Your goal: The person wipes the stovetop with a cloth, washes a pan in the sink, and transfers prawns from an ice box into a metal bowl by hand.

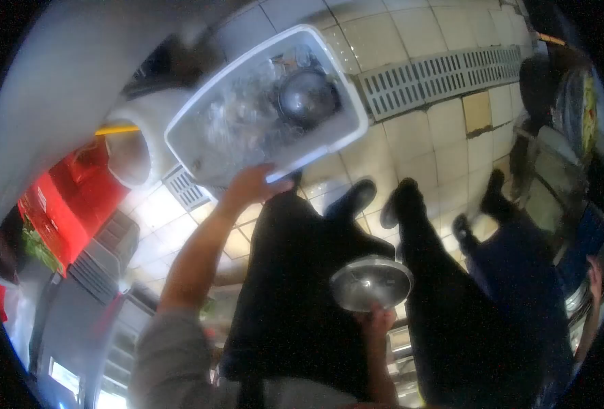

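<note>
My left hand [255, 185] is at the near rim of a white plastic tub [322, 151], its fingers curled over the edge. Inside the tub lie crumpled, see-through things [240, 109], too blurred to name, and a dark round pot or bowl [307, 97]. Lower down, in front of my dark apron, my right hand [378, 319] grips a shiny metal bowl [372, 283] by its near edge. The bowl is tilted, and some of the fingers are hidden by it.
A floor drain grate [445, 75] runs across the tiles right of the tub. On the left are a white bucket [130, 153], a red box [77, 194] and grey crates [108, 255]. Other people's dark legs [445, 307] stand close on my right, with one person's hand [594, 278] beyond.
</note>
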A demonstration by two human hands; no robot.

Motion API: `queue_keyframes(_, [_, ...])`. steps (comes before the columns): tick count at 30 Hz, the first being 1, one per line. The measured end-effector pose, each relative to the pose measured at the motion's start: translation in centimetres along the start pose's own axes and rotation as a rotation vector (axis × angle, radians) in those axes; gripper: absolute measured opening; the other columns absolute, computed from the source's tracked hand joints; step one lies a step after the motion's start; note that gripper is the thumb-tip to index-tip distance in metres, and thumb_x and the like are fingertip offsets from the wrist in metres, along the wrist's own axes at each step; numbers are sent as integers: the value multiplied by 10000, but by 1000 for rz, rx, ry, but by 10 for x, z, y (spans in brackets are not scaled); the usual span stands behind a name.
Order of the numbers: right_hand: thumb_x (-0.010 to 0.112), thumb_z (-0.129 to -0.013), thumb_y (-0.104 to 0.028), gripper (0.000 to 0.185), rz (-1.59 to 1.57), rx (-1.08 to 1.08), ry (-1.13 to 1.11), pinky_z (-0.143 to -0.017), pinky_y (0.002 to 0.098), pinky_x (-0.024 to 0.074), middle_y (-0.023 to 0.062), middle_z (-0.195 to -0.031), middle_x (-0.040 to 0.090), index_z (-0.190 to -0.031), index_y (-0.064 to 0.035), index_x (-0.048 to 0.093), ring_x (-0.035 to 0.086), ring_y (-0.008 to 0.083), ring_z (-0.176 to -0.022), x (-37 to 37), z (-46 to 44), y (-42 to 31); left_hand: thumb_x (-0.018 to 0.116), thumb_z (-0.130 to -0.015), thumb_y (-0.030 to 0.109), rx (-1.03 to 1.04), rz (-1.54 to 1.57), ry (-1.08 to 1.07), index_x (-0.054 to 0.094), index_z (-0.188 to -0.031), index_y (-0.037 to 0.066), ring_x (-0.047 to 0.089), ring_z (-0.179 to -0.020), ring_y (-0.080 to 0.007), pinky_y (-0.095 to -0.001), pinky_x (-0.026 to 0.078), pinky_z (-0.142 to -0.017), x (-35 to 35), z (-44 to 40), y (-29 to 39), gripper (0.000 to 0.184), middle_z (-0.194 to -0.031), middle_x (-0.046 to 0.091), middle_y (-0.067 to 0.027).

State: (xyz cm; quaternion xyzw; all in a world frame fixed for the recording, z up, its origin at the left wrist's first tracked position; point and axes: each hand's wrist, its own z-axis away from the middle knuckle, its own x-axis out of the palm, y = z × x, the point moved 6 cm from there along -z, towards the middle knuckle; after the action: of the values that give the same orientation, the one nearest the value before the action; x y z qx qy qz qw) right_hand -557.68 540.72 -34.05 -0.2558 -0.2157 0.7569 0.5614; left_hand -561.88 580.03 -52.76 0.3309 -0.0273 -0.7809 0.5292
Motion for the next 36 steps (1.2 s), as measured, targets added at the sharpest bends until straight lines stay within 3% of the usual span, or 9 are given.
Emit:
queue_keyframes(1, [576,-912,-200,259,-8,27,76,-424,245,444,102,-741,625,-1027,29,540,568,138,-499,-2,1,2,647,-840,481,-86,116,-158,615,-1213,110,622,-1063,-316,-437,490,-896,-1,-6,4,526,-1169,625,-206])
queue_keyframes(4, [594,-903,-203,271,-1,67,169,-417,250,442,105,-720,628,-1022,34,541,562,139,-484,5,0,-2,639,-769,639,-90,426,189,594,-1181,-36,614,-1066,-342,-410,474,-941,-10,-62,-4,793,-1133,633,-232])
queue_keyframes(9, [599,-889,-192,229,84,49,116,-411,250,441,98,-660,622,-897,35,577,557,141,-474,-1,-8,8,725,-739,553,-117,366,397,562,-1153,-53,618,-1029,-369,-421,478,-931,8,-154,9,752,-1075,647,-222])
queue_keyframes(11, [593,-886,-180,217,93,15,66,-408,247,437,96,-664,622,-884,37,587,556,137,-474,-5,-9,7,802,-652,494,-400,508,720,594,-1104,-29,639,-969,-353,-432,492,-888,12,-155,3,722,-962,659,-235])
queue_keyframes(17, [556,-906,-156,203,8,17,61,-409,229,419,89,-698,630,-878,40,606,550,123,-483,12,-13,-9,882,-599,366,8,885,435,617,-1120,-12,629,-972,-278,-375,497,-852,15,-147,56,696,-1057,661,-170])
queue_keyframes(20, [559,-920,-156,205,90,40,24,-417,240,426,96,-708,631,-886,41,603,548,127,-485,1,-14,-8,876,-616,362,-137,1124,287,609,-1156,12,626,-964,-265,-364,482,-871,10,-123,46,697,-1055,666,-151])
queue_keyframes(22, [563,-927,-150,193,79,33,-33,-424,251,433,103,-721,634,-927,40,597,543,130,-481,-5,-16,-7,857,-668,318,-413,784,350,587,-1203,36,623,-955,-230,-342,473,-881,-12,-91,25,662,-1060,667,-123])
queue_keyframes(32, [559,-932,-164,192,18,61,40,-424,255,432,107,-715,636,-949,26,580,548,142,-485,2,-25,-6,719,-839,143,-124,988,464,578,-1137,6,632,-839,-175,-315,511,-742,-68,44,-12,357,-975,676,-79])
queue_keyframes(36, [565,-932,-182,208,-22,28,-42,-423,249,425,96,-675,623,-930,25,579,556,138,-494,10,-35,-15,600,-900,169,75,70,61,528,-1191,21,652,-891,-272,-378,524,-804,-58,46,-4,335,-1023,658,-136])
